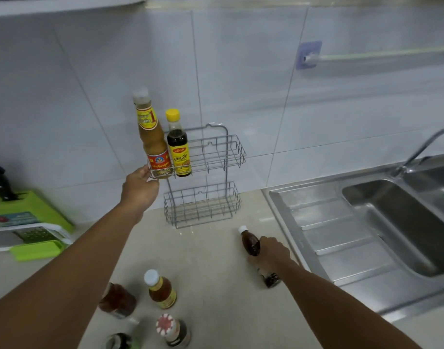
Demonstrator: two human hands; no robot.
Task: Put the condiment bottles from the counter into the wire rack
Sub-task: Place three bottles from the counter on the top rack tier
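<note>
A grey two-tier wire rack [217, 157] stands against the tiled wall. Its upper basket holds a tall tan sauce bottle [153, 137] with a white cap and a dark bottle [178, 144] with a yellow cap. My left hand [140, 186] touches the upper basket's left corner, at the base of the tan bottle. My right hand [272, 250] is closed around a brown bottle [251, 241] with a white cap standing on the counter. The lower basket [202, 205] is empty. Several more bottles [161, 289] stand near the front of the counter.
A steel sink [382, 210] with drainboard and tap lies to the right. A green knife block [22, 212] and a grater box sit at the far left. A towel rail [366, 56] is fixed to the wall.
</note>
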